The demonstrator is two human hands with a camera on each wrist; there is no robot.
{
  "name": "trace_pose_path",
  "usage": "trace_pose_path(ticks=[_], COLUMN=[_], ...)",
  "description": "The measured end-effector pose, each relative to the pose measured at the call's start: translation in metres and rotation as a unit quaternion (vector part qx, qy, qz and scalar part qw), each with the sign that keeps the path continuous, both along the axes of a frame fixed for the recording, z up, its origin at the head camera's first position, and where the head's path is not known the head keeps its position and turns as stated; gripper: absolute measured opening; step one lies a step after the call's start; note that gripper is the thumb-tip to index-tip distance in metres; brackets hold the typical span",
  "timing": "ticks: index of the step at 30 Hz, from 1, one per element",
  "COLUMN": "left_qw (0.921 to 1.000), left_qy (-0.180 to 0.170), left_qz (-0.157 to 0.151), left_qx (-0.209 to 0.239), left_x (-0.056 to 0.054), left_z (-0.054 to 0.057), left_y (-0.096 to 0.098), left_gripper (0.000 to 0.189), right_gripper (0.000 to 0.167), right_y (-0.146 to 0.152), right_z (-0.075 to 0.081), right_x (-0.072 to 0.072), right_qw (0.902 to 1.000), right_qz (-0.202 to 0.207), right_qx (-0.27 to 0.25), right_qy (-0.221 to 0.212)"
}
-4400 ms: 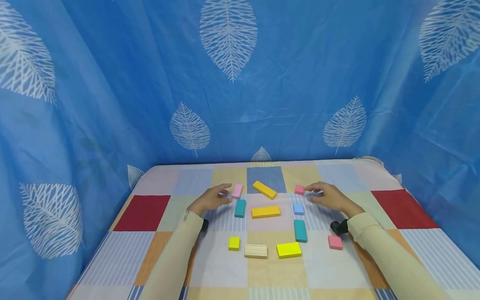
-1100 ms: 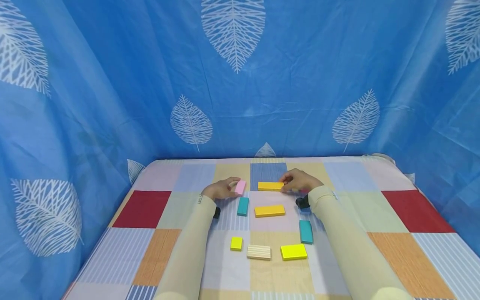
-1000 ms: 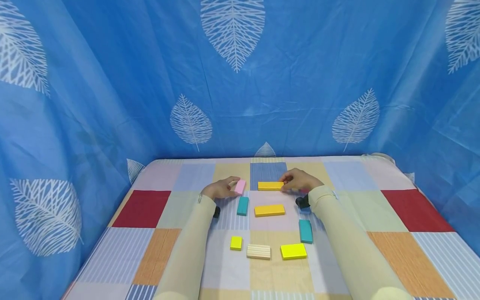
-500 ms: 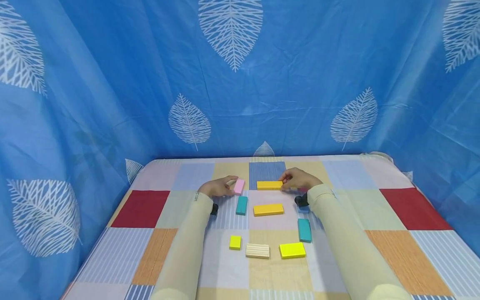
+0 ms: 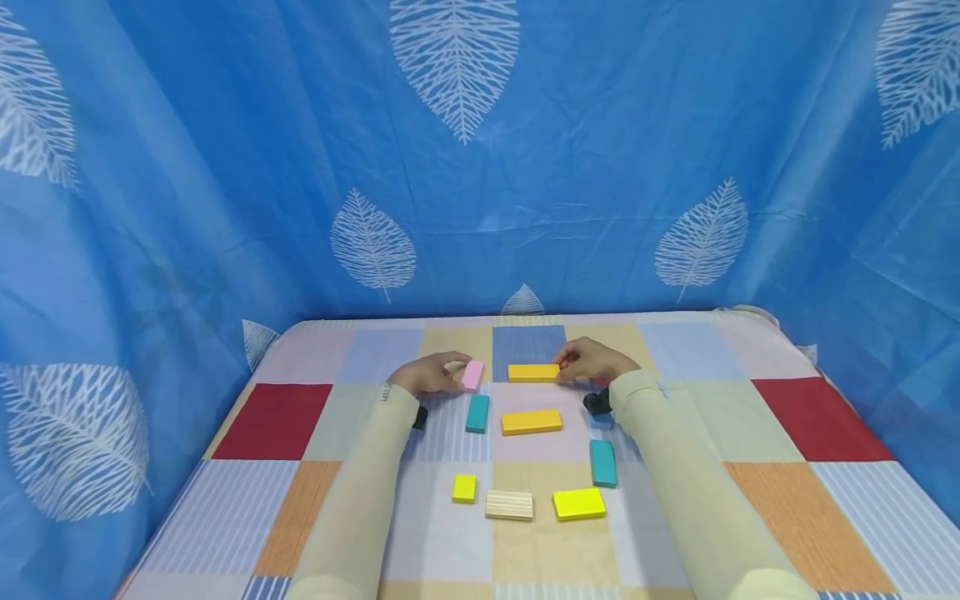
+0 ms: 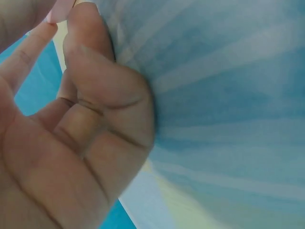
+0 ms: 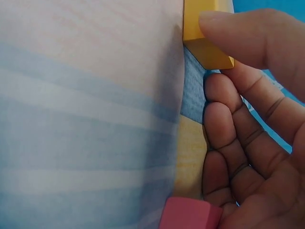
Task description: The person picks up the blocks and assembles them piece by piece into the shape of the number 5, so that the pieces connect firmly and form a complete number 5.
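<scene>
At the far left of the row, my left hand [image 5: 429, 374] pinches a pink block [image 5: 472, 377] between thumb and fingers. Only a bit of that pink block [image 6: 61, 10] shows at the top of the left wrist view. My right hand [image 5: 596, 360] grips the right end of an orange-yellow block [image 5: 533, 372], which lies straight across on the cloth. In the right wrist view the thumb [image 7: 248, 36] presses on the near side of this orange-yellow block [image 7: 209, 52]. A red-pink block [image 7: 188, 213] sits under the curled lower fingers of that hand.
A patchwork cloth [image 5: 285, 421] covers the table. Nearer lie a second orange block [image 5: 531, 422], two teal blocks [image 5: 477, 414], a blue block [image 5: 600, 422] partly hidden by the right wrist, a small yellow block [image 5: 464, 488], a ribbed wooden block [image 5: 509, 505] and a yellow block [image 5: 579, 504].
Since the earliest frame, my right hand has moved left onto the far orange-yellow block, which has turned from slanted to straight. My left hand has taken hold of the pink block. Lately both stay still.
</scene>
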State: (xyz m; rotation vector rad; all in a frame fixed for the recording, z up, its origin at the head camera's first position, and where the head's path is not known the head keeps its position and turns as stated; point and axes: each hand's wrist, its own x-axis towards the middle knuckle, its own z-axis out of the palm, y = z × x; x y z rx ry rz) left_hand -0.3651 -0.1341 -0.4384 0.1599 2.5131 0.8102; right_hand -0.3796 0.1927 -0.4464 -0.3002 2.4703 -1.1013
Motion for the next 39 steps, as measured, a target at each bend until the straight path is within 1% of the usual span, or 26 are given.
trace_pose_path(ticks=[5, 9, 13, 19, 22, 26, 32, 39], left_qw=[0.9997, 0.9991, 0.9992, 0.9983, 0.9981, 0.9982, 0.9975, 0.9983], left_qy=[0.017, 0.029, 0.025, 0.033, 0.035, 0.031, 0.032, 0.012], left_qz=[-0.017, -0.031, -0.031, -0.048, -0.050, -0.050, -0.063, -0.055], left_qx=[0.005, 0.005, -0.001, 0.003, 0.006, 0.009, 0.006, 0.013], left_x=[0.001, 0.002, 0.000, 0.000, 0.001, 0.002, 0.001, -0.001], left_z=[0.001, 0.002, 0.003, 0.004, 0.005, 0.005, 0.006, 0.006], left_y=[0.000, 0.005, 0.011, 0.017, 0.021, 0.025, 0.030, 0.035], left_gripper=[0.067, 0.064, 0.062, 0.062, 0.061, 0.061, 0.061, 0.062], right_gripper=[0.022, 0.023, 0.024, 0.024, 0.024, 0.023, 0.024, 0.023], right_y=[-0.001, -0.001, -0.002, -0.001, -0.001, -0.001, 0.000, 0.002], right_z=[0.000, -0.001, -0.001, -0.002, -0.003, -0.003, -0.003, -0.004], right_x=[-0.001, -0.004, -0.005, -0.007, -0.008, -0.008, -0.007, -0.006], right_qw=[1.0000, 1.0000, 0.9999, 1.0000, 1.0000, 1.0000, 1.0000, 0.9998], right_qz=[0.003, 0.002, 0.008, 0.006, 0.004, 0.000, 0.002, 0.003], right_qx=[0.001, -0.001, -0.007, -0.003, 0.003, 0.002, -0.007, -0.019], right_qy=[0.004, 0.001, 0.002, 0.003, 0.003, -0.001, -0.002, -0.001])
